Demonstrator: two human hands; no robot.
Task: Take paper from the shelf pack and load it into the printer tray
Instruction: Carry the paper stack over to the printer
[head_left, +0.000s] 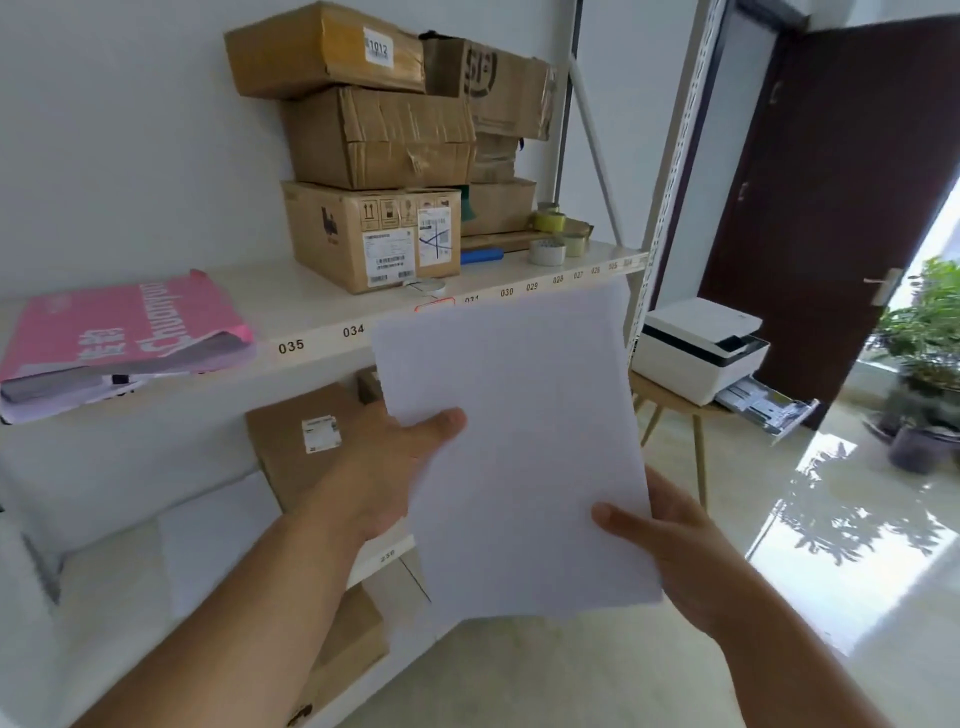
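Observation:
A stack of white paper (519, 447) is held upright in front of the shelf, gripped by both hands. My left hand (384, 478) grips its left edge with the thumb on the front. At the lower right corner, my right hand (670, 545) holds it, thumb on the front too. The opened pink paper pack (119, 327) lies on the upper shelf board at the left. The white printer (696, 348) stands on a small wooden table at the right, and its paper tray (769, 408) is pulled out toward the door.
Stacked cardboard boxes (374, 156) and tape rolls (548, 252) fill the upper shelf board (322, 338). More brown boxes (296, 436) sit on the lower shelf. A dark door (831, 182) stands open at the right, with potted plants (919, 364) beyond it on the glossy floor.

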